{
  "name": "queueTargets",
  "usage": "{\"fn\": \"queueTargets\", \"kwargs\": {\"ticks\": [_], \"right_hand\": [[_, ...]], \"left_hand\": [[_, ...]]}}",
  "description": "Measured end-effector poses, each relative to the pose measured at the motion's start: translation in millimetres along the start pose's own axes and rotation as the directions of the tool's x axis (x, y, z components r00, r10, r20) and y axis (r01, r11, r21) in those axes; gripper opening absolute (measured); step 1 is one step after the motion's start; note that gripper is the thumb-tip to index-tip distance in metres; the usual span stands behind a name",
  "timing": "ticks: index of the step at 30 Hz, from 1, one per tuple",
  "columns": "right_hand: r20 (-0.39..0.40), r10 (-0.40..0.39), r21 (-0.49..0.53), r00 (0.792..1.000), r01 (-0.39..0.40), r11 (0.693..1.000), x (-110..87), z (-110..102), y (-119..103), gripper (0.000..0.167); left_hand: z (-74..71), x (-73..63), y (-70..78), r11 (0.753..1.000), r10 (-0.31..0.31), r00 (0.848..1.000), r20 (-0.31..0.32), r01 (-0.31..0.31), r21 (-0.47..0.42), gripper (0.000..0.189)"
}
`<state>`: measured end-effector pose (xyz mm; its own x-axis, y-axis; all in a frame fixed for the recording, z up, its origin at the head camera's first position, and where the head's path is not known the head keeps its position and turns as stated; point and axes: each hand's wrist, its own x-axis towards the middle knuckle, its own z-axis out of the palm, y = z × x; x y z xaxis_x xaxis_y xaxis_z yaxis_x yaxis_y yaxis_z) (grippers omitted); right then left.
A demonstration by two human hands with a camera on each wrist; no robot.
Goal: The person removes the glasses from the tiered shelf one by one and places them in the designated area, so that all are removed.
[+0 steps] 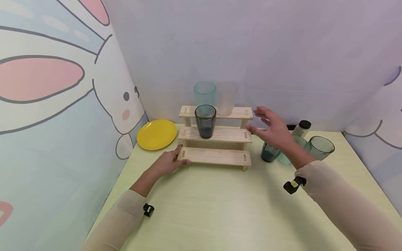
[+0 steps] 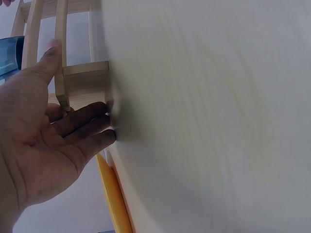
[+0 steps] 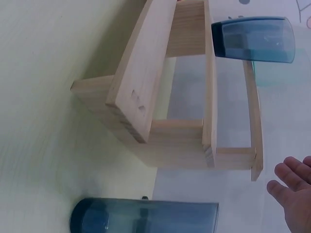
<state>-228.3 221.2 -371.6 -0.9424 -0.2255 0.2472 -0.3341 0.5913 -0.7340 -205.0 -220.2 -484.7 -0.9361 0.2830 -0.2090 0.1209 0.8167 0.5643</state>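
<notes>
A three-tier wooden stand (image 1: 216,156) sits on the table in the head view. My left hand (image 1: 166,163) grips the left end of its lowest step, the thumb at the front edge. In the left wrist view, the other fingers (image 2: 90,128) reach beside and below that step. A dark blue-grey glass (image 1: 205,120) stands upright on the middle step. On the top step are a light teal cup (image 1: 204,94) and a frosted clear cup (image 1: 226,99). My right hand (image 1: 274,130) hovers right of the stand, fingers spread, holding nothing.
Right of the stand, partly behind my right arm, are a dark glass (image 1: 269,154), a greenish cup (image 1: 285,159), a smoky clear glass (image 1: 321,148) and a black-capped bottle (image 1: 301,129). A yellow plate (image 1: 156,135) leans at the left wall. Walls border the table's back and sides.
</notes>
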Motion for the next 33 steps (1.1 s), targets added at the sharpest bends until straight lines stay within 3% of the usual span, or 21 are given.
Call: {"fn": "queueTargets", "kwargs": {"ticks": [17, 22, 33], "right_hand": [[0.092, -0.106, 0.056, 0.990, 0.101, 0.993, 28.5, 66, -47, 0.091], [0.071, -0.118, 0.088, 0.991, 0.111, 0.990, 39.2, 84, -58, 0.092], [0.020, -0.060, 0.082, 0.998, 0.059, 0.995, 56.9, 115, -80, 0.092]], "left_hand": [[-0.4, 0.6, -0.2, 1.000, 0.007, 1.000, -0.001, -0.007, 0.005, 0.112], [-0.5, 2.2, -1.1, 1.000, 0.010, 1.000, -0.003, -0.010, 0.016, 0.112], [0.8, 2.6, -2.7, 1.000, 0.004, 1.000, -0.012, -0.004, 0.022, 0.111]]}}
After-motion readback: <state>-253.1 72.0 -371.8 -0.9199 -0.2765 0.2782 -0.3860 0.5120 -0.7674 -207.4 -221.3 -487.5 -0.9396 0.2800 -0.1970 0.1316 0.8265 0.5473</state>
